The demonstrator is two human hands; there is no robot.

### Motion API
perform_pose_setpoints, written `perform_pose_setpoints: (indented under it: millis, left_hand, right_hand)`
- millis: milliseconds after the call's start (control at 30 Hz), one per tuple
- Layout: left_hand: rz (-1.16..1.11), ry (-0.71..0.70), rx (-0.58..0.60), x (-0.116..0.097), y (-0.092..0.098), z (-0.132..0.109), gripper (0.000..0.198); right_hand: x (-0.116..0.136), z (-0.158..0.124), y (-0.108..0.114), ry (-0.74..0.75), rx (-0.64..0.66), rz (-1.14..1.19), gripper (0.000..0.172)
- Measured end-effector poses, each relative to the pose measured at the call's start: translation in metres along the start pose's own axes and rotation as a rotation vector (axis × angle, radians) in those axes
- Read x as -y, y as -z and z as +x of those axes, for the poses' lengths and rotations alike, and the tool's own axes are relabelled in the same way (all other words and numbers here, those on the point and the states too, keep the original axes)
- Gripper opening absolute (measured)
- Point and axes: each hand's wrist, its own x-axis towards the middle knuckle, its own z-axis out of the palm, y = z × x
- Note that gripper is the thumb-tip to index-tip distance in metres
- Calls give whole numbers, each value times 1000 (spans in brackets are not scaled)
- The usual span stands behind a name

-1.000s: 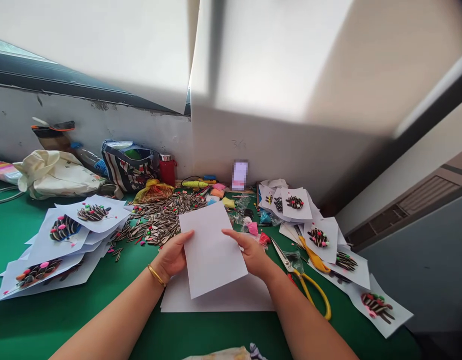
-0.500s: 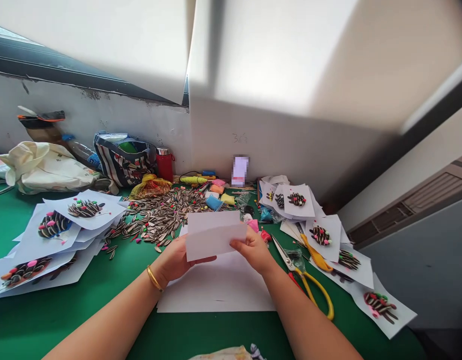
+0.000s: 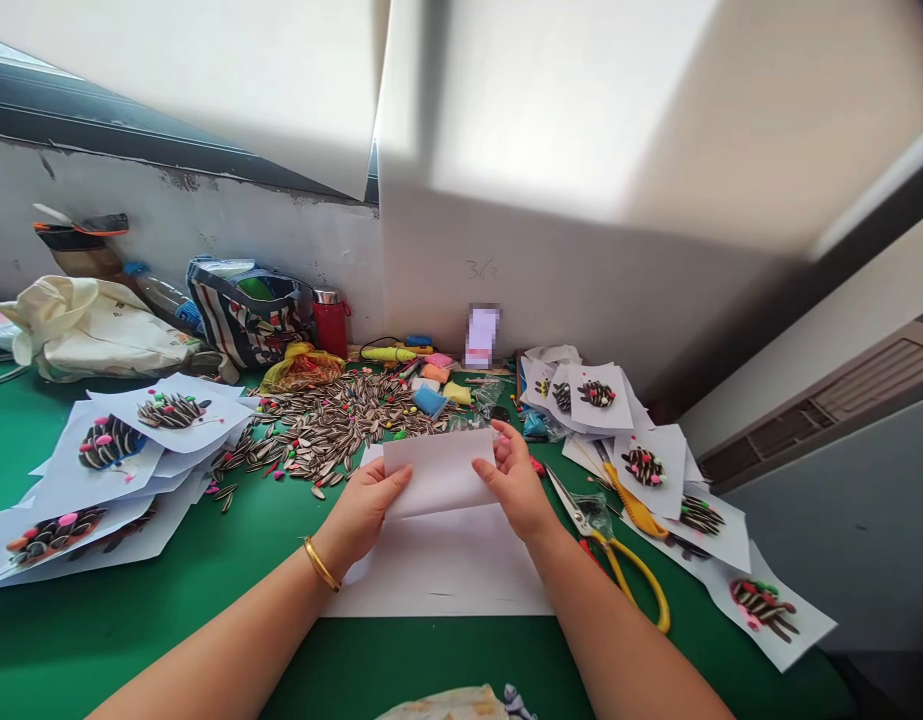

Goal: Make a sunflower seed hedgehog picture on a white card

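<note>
A small rectangular piece of white paper [image 3: 440, 476] is held up between my two hands. My left hand [image 3: 367, 505], with a gold bangle at the wrist, grips its left end, thumb on the near face and fingers hidden behind. At the right end my right hand [image 3: 517, 490] pinches the paper, its thumb in front and the other fingers curved round the back edge. Beneath the hands, larger white paper [image 3: 453, 585] lies flat on the green table [image 3: 401, 665]. Beyond my hands spreads a heap of striped sunflower seeds [image 3: 330, 420].
Finished-looking seed collages on paper are piled at left [image 3: 198, 435] and right [image 3: 675, 450]. Scissors with yellow handles [image 3: 618, 560] lie beside my right forearm. Coloured clay packets [image 3: 431, 400], a red flask [image 3: 330, 325] and bags [image 3: 243, 310] stand toward the wall.
The upper flap of the held paper no longer shows, and one flat face now faces me. My left thumb has come onto its front. My right fingers now show above the right end.
</note>
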Motion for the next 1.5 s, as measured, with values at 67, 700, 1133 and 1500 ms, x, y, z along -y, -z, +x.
perform_pose_setpoints:
  millis: [67, 700, 1133, 1500]
  left_hand:
    - [24, 7, 7, 0, -1, -1, 52]
    - [50, 64, 29, 2, -4, -5, 51]
    - [41, 62, 35, 3, -4, -4, 49]
    - [48, 56, 45, 4, -2, -3, 50]
  right_hand:
    - [1, 2, 4, -40, 3, 5, 72]
    - [3, 2, 6, -204, 36, 156, 41]
    - [3, 3, 6, -201, 36, 148, 43]
    - [5, 3, 5, -208, 47, 163, 43]
